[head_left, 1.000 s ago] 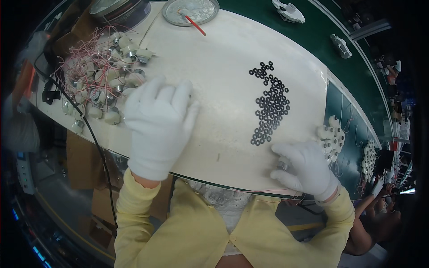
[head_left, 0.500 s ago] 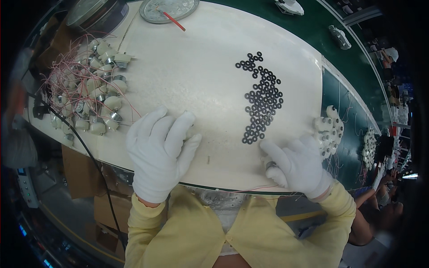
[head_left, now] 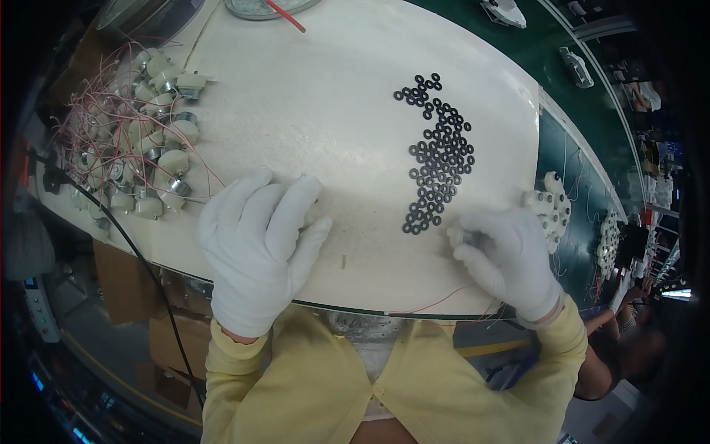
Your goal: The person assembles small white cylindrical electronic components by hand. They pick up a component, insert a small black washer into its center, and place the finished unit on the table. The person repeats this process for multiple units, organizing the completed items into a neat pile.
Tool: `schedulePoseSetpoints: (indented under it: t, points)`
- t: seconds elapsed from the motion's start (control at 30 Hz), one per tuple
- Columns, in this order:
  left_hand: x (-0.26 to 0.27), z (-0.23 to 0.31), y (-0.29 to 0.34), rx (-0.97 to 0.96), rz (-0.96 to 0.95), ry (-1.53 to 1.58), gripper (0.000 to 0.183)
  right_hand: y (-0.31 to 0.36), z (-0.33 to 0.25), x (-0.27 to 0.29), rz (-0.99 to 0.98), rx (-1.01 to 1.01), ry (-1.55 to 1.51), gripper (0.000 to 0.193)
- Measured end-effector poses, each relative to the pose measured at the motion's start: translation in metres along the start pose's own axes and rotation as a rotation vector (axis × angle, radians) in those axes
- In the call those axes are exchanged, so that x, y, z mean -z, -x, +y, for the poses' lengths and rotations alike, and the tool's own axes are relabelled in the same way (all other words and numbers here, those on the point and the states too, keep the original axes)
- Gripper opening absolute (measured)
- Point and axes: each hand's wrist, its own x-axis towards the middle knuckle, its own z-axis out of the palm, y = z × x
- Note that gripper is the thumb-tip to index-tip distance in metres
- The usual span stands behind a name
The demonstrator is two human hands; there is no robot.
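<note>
My left hand [head_left: 255, 248], in a white glove, rests on the white table with its fingers curled. A bit of something pale shows between its thumb and forefinger, too hidden to name. My right hand [head_left: 510, 255], gloved too, pinches a small motor [head_left: 458, 237] with a pale plastic end, mostly covered by the fingers. Thin red wires [head_left: 436, 302] trail below that hand along the table's near edge. Just left of and beyond my right hand lies a spread of small black rings [head_left: 441, 159].
A heap of small motors [head_left: 151, 140] with tangled red wires lies at the left. More pale parts with dark tops [head_left: 549, 207] stand at the right edge. A round metal lid [head_left: 255, 6] and a red stick [head_left: 285, 15] lie at the far side. A black cable [head_left: 140, 248] hangs at the left.
My right hand has shifted slightly away from me and right, turning so the motor's pale end shows at the fingertips. The left hand stays nearly in place. The whole view has shifted slightly.
</note>
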Motion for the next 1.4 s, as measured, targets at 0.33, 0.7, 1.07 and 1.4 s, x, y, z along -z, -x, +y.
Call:
schedulePoseSetpoints:
  t: [0.33, 0.7, 1.07, 1.4]
  points:
    - [-0.002, -0.002, 0.001, 0.002, 0.008, 0.015, 0.044, -0.01, -0.009, -0.005, -0.024, -0.457, -0.682, 0.031]
    - [-0.003, -0.003, 0.002, 0.006, 0.017, 0.017, 0.043, -0.024, -0.008, 0.002, -0.025, -0.144, -0.177, 0.041]
    - [-0.004, -0.002, 0.002, 0.012, 0.035, 0.014, 0.042, -0.037, -0.025, 0.014, -0.165, 0.098, 0.391, 0.037]
    - [-0.003, -0.003, 0.003, 0.011, 0.02, 0.025, 0.043, -0.025, -0.032, 0.022, -0.235, 0.157, 0.529, 0.028]
